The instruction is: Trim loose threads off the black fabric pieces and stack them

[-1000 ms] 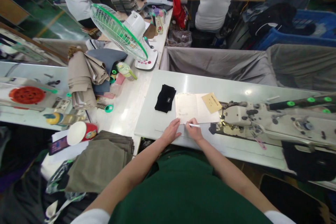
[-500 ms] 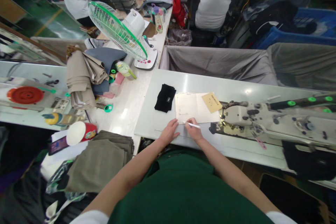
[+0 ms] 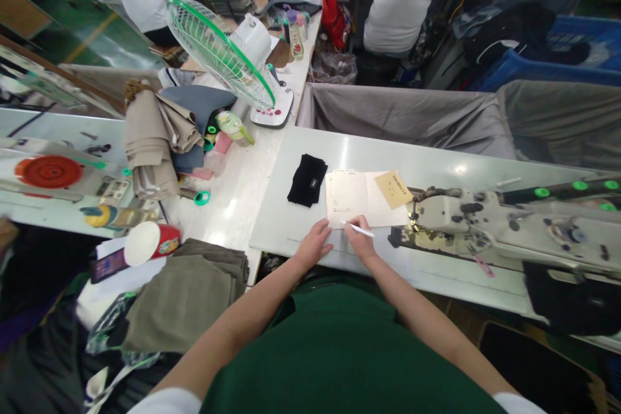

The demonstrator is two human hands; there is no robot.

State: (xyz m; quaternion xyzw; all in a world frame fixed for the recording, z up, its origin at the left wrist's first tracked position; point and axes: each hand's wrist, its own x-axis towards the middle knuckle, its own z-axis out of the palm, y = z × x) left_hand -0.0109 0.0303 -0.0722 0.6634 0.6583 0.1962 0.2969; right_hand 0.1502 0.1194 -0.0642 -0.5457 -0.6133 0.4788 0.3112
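An open notebook (image 3: 349, 191) with lined pages lies on the pale sewing table. My right hand (image 3: 359, 242) is closed round a white pen (image 3: 362, 231), its tip at the lower part of the notebook's left page. Resting at the notebook's lower left corner, my left hand (image 3: 314, 244) lies with its fingers stretched out and holds nothing. A tan paper card (image 3: 394, 189) lies askew on the right page. Just left of the notebook is a small stack of black fabric pieces (image 3: 307, 181) with a little label on top.
A sewing machine (image 3: 451, 213) stands right of the notebook. On the left are a green-rimmed fan (image 3: 223, 55), folded beige cloth (image 3: 150, 142), a red paper cup (image 3: 165, 241) and stacked olive fabric (image 3: 182, 297). Two people in white shirts sit beyond a grey cloth bin (image 3: 402, 113).
The pen and my right fingers have shifted very slightly on the left page. My left hand stays in place, and the whole view has moved a little.
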